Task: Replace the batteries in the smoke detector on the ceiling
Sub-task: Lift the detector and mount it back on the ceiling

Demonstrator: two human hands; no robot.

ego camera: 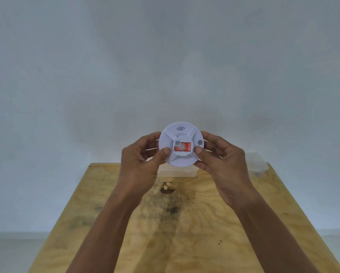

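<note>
A round white smoke detector [181, 134] with an orange label in its middle and a small grey button at its right is held up in front of a grey wall, its face toward me. My left hand [139, 160] grips its left edge, thumb on the front near the label. My right hand [220, 158] grips the right edge, thumb pressed on the lower front. Both sets of fingers curl behind the detector. No batteries are visible.
A stained plywood table [204, 223] stretches below my arms. A clear plastic container [177, 171] stands at its far edge behind the detector, and another clear container [257, 162] sits at the far right corner. Pale floor shows on both sides.
</note>
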